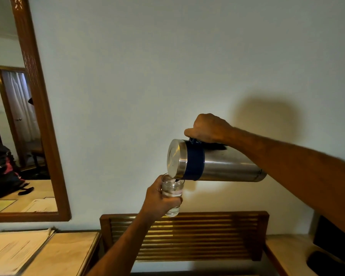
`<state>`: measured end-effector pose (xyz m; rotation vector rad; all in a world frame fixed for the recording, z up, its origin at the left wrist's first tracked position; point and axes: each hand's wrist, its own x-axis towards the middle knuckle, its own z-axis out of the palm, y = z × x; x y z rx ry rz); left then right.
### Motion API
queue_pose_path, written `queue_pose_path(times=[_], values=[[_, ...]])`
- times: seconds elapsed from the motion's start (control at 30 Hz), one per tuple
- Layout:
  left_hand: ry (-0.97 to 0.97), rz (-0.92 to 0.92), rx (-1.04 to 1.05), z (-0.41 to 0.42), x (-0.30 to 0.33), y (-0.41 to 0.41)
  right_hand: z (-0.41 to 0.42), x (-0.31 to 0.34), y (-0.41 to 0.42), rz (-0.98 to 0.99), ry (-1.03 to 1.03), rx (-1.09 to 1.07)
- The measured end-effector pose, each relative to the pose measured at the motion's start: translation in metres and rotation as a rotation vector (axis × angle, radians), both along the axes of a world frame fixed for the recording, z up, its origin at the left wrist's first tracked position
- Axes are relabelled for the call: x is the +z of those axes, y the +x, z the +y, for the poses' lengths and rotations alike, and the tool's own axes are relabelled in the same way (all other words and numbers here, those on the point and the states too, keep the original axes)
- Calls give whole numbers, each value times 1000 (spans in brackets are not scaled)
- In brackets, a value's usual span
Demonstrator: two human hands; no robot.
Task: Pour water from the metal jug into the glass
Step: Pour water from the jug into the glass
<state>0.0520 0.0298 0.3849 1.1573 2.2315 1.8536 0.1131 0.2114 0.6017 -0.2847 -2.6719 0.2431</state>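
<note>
Tipping almost level, the jug [217, 163] hangs from the right hand [207, 129] clenched on its handle; the left hand [159, 198] grips the glass [172, 193] beneath its spout.

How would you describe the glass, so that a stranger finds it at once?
Look below the mirror-height wall, above the slatted wooden rack. The left hand holds the glass under the tilted metal jug. It alone is clear, with water inside.
</note>
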Motion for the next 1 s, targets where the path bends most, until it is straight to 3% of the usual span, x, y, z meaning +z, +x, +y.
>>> queue_pose_path(times=[0.23,0.4,0.57,0.73,1.0], values=[[13,-21,-16,-12,-2,-4,-6,-8,-4,19,-49,14],[48,-51,-28,-28,-8,-10,2,-36,6,88,-253,69],[29,-80,-36,-42,-19,-18,18,-98,19,290,-661,18],[-7,-131,-58,-38,-48,-18,23,-167,30,363,-978,-74],[-7,-249,-8,-18,-137,-17,48,-311,33,411,-1148,-22]])
